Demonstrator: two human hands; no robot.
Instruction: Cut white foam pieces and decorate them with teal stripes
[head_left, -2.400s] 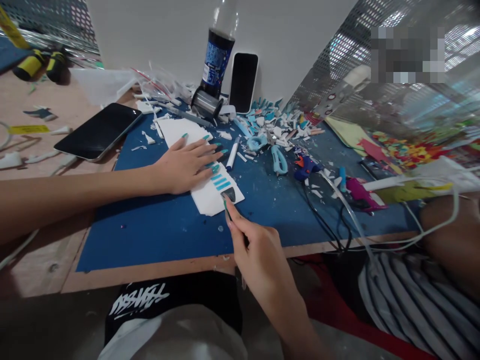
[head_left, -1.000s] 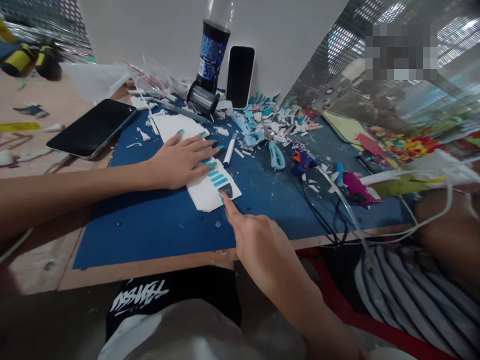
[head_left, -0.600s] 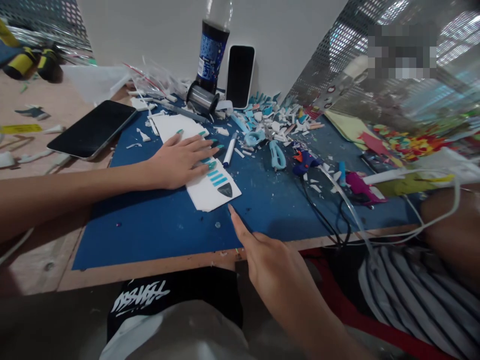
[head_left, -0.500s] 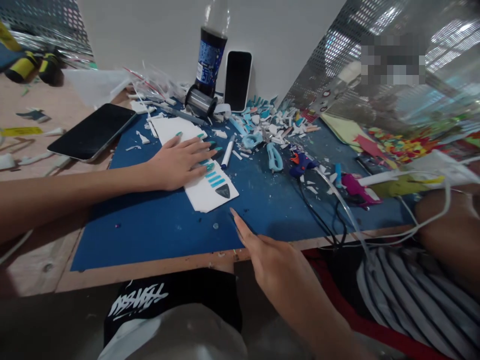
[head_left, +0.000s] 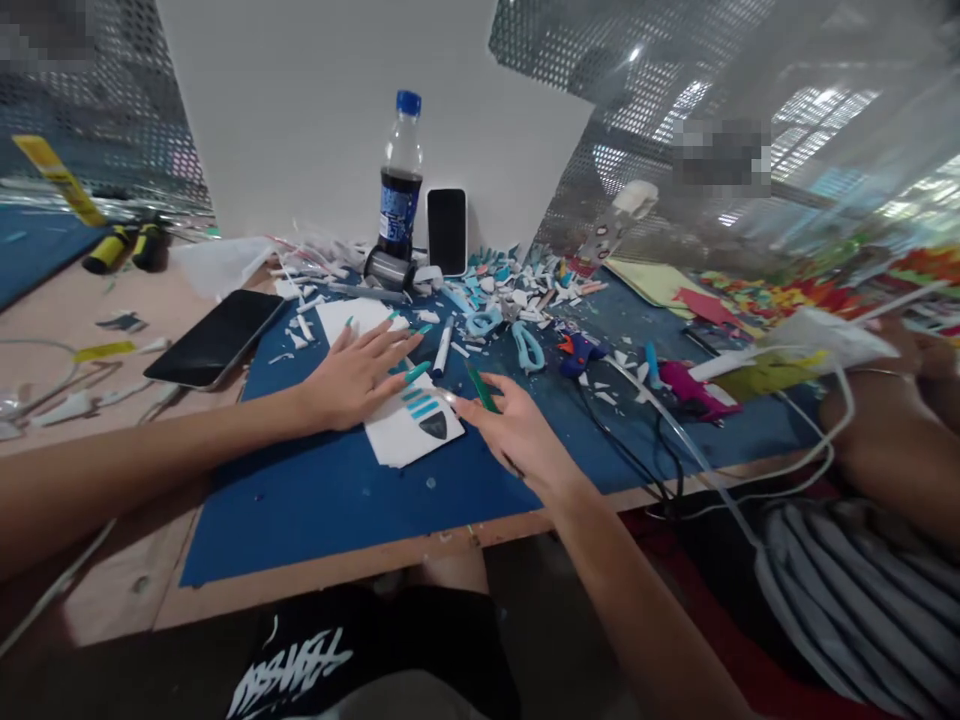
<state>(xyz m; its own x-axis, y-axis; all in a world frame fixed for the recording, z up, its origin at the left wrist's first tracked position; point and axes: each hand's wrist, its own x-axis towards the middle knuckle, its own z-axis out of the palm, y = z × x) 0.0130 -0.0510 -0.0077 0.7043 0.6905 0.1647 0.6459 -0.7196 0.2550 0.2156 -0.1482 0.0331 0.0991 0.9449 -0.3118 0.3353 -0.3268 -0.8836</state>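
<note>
Head view: resting left hand (head_left: 352, 378), fingers apart, on white card (head_left: 388, 440); clutching green tool (head_left: 482, 388) in right hand (head_left: 523, 430).

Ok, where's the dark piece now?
In the head view, the dark piece lies on the white sheet, beside the blue strips, left of the right hand.

From the centre of the view, a blue-capped plastic bottle (head_left: 396, 212), part-filled with dark liquid, was stood at eleven o'clock, with a spool (head_left: 388, 269) laid sideways at its foot. Towards twelve, a smartphone (head_left: 447, 232) was propped against a pale panel (head_left: 307, 110). White and blue scraps (head_left: 514, 297) were strewn at one. Blue-handled scissors (head_left: 519, 341) and, farther out, a glue gun (head_left: 580, 354) were placed towards three. Yellow paper sheets (head_left: 646, 281) were piled at two; a second smartphone (head_left: 215, 340) was laid flat at nine.
</note>
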